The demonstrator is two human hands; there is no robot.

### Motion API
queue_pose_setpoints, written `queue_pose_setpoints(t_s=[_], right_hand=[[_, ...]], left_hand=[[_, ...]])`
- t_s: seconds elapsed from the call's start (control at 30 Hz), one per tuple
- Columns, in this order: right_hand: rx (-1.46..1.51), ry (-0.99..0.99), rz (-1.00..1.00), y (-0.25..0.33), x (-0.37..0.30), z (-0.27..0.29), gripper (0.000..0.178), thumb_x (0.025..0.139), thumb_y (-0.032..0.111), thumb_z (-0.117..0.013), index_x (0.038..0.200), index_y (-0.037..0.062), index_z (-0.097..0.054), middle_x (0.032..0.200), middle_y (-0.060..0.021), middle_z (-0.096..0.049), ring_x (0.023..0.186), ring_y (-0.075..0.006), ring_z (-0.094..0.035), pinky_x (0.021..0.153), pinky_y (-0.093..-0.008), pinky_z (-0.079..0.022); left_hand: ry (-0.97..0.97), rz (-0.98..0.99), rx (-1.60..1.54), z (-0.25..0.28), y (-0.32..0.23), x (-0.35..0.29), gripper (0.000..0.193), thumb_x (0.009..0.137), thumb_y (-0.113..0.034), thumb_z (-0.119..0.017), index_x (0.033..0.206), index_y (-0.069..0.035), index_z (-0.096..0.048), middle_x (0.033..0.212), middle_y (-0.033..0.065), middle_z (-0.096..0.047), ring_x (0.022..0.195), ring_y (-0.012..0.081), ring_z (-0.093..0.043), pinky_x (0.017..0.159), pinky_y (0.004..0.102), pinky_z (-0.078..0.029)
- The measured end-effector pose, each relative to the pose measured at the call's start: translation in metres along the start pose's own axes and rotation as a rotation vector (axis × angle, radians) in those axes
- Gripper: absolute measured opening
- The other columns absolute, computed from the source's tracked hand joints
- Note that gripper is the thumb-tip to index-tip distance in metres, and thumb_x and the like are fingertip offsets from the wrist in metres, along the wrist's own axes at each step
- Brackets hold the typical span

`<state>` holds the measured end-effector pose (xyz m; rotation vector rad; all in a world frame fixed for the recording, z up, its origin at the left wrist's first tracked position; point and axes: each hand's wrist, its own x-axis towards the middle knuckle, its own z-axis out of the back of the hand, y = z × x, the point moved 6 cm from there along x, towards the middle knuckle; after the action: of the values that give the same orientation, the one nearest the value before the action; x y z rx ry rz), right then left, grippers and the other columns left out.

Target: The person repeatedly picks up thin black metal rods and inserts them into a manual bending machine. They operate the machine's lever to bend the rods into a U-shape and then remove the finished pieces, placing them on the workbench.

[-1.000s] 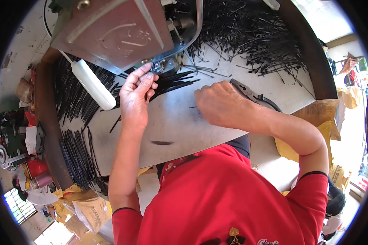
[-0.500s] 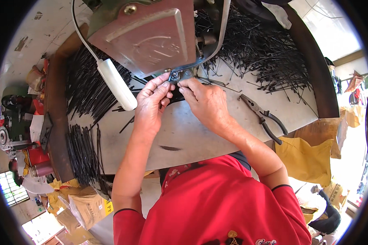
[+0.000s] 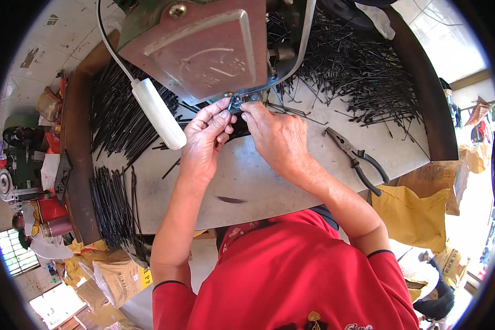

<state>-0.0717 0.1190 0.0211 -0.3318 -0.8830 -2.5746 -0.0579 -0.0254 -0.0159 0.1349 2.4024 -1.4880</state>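
Both my hands meet just under the front edge of a red-brown machine head point(image 3: 203, 52). My left hand point(image 3: 206, 132) pinches a small dark metal piece point(image 3: 235, 103), thumb against forefinger, close to the machine's working point. On the other side of that piece, my right hand point(image 3: 280, 135) has its thumb and curled fingers pressed together; whatever lies between them is too small to make out. A white lamp stick point(image 3: 158, 114) on a cable hangs beside my left hand. Right of my right hand lie pliers point(image 3: 355, 159) with black handles.
Long thin black rods point(image 3: 121, 115) lie bundled on the left of the metal table point(image 3: 247, 192), with another bundle point(image 3: 111, 206) nearer me. A tangled heap of bent black rods point(image 3: 357, 71) covers the far right. Raised brown side walls point(image 3: 443, 129) border the table. Yellow sacking point(image 3: 412, 217) hangs at the right.
My hands stay at the machine with almost the same grip; the right fingers have shifted very slightly. The whole view has moved a little. The pliers and rods lie as before.
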Motion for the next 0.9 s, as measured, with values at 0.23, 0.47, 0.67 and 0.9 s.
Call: queue_pose_setpoints(t_s=[0.23,0.47,0.67,0.9], right_hand=[[0.020,-0.037,-0.008,-0.001,0.000,0.000,0.013,0.088,0.022,-0.060,0.098,0.0136,-0.060,0.057,-0.0107,-0.060,0.051,-0.0296,-0.060,0.047,-0.0393,-0.046],[0.061,-0.041,-0.060,-0.011,-0.007,-0.012,0.012,0.089,0.020,-0.060,0.098,0.0128,-0.060,0.060,-0.0117,-0.060,0.053,-0.0309,-0.060,0.048,-0.0400,-0.046],[0.142,-0.034,-0.038,-0.009,-0.004,-0.012,0.012,0.088,0.019,-0.060,0.098,0.0117,-0.059,0.060,-0.0117,-0.060,0.052,-0.0313,-0.059,0.048,-0.0400,-0.045],[0.145,-0.031,-0.053,-0.008,-0.007,-0.010,0.014,0.088,0.017,-0.060,0.101,0.0120,-0.059,0.058,-0.0120,-0.058,0.051,-0.0309,-0.058,0.047,-0.0390,-0.044]], left_hand=[[-0.031,-0.009,-0.017,-0.001,0.003,-0.001,0.027,0.089,-0.005,-0.061,0.116,0.000,-0.060,0.088,0.0057,-0.064,0.068,0.0055,-0.052,0.056,0.0157,-0.040],[-0.044,0.041,-0.101,0.000,0.010,0.001,0.030,0.089,-0.006,-0.061,0.118,-0.001,-0.060,0.086,0.0054,-0.064,0.067,0.0061,-0.054,0.056,0.0155,-0.041],[-0.060,-0.150,0.413,-0.008,-0.016,-0.008,0.028,0.090,-0.009,-0.061,0.116,0.000,-0.061,0.081,0.0041,-0.064,0.062,0.0066,-0.055,0.056,0.0177,-0.044],[-0.114,-0.086,0.155,-0.005,0.001,-0.007,0.027,0.090,-0.007,-0.061,0.116,0.000,-0.060,0.082,0.0046,-0.065,0.064,0.0075,-0.057,0.057,0.0187,-0.045]])
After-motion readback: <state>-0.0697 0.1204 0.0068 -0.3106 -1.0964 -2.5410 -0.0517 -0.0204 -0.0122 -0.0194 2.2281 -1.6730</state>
